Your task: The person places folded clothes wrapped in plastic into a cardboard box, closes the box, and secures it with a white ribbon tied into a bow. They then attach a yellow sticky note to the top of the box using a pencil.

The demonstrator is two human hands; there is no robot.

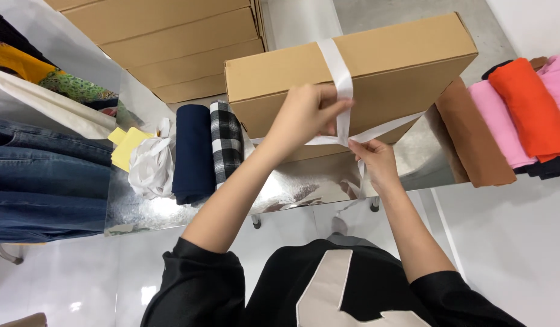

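Box: flat brown cardboard box sitting on the shiny silver bench, tilted a bit
Ribbon: white ribbon wrapped over the box, crossing at its front side
Left hand: pinching the ribbon at the crossing
Right hand: fingers closed on the ribbon end, just below
Nearby: rolled navy and plaid fabrics to the left
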